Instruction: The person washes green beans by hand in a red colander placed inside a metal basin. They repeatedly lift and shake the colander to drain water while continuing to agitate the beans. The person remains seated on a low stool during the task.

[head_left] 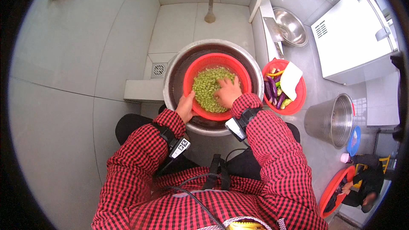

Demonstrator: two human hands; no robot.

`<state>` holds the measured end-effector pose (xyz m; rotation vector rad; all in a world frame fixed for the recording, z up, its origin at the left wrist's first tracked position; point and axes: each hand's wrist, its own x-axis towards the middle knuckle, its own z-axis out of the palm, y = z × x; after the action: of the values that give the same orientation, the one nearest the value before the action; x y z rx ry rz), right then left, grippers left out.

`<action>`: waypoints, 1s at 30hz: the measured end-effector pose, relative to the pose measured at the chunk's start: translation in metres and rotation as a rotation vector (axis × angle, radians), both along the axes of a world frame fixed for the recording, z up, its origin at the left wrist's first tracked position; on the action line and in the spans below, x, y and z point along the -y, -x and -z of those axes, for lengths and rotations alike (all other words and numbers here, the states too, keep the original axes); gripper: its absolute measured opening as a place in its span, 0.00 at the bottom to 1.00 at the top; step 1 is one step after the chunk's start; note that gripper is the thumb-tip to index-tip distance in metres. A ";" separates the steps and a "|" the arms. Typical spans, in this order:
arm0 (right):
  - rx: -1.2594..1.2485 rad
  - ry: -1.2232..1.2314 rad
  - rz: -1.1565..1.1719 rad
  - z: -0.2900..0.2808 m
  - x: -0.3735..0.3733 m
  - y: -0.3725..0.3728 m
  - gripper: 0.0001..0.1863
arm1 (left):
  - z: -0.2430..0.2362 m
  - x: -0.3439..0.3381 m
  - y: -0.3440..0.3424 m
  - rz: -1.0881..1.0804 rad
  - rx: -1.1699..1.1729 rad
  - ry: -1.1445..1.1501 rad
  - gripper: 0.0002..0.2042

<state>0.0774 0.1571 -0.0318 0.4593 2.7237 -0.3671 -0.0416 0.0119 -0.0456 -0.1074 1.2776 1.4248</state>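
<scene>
A red plastic basket (243,73) sits inside a wide steel basin (171,74) between my knees, with what looks like dark water around it. Shelled green beans (206,88) cover the basket's bottom. My left hand (186,107) is closed on the basket's near-left rim, its thumb toward the inside. On the right side of the beans, my right hand (228,92) reaches in with its fingers spread and touching them. Its fingertips are partly hidden among the beans.
To the right stands a red basket (301,96) of eggplants (270,87) and a white sheet. A cleaver (273,29) lies on a ledge by a steel bowl (294,30). Farther right are a steel bucket (326,119), a white cabinet (341,38) and another person (370,179) at a red tub (327,196).
</scene>
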 end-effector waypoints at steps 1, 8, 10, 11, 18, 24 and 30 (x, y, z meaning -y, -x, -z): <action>-0.076 -0.090 0.053 0.002 -0.003 -0.003 0.21 | 0.000 0.000 0.001 0.003 -0.006 -0.012 0.19; -0.109 0.253 0.157 0.011 0.015 -0.001 0.22 | 0.008 -0.004 0.003 -0.023 0.042 -0.061 0.19; -0.078 0.343 0.021 0.009 0.021 0.001 0.21 | 0.009 -0.002 0.003 -0.010 0.016 -0.027 0.19; -0.063 0.249 0.062 0.008 0.022 0.003 0.20 | 0.009 -0.001 0.003 -0.014 0.017 -0.026 0.19; -0.215 0.148 0.211 -0.004 0.019 0.011 0.16 | 0.013 0.003 0.007 -0.109 -0.065 -0.135 0.18; -0.564 -0.021 0.445 -0.026 0.007 0.000 0.19 | 0.013 -0.002 0.009 -0.136 -0.104 -0.195 0.17; -0.815 -0.127 0.607 -0.036 -0.021 -0.026 0.29 | 0.003 -0.011 0.005 -0.171 -0.031 -0.219 0.17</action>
<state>0.1034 0.1784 0.0045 1.4579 3.3226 -0.6470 -0.0462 0.0228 -0.0486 -0.0473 1.1507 1.7104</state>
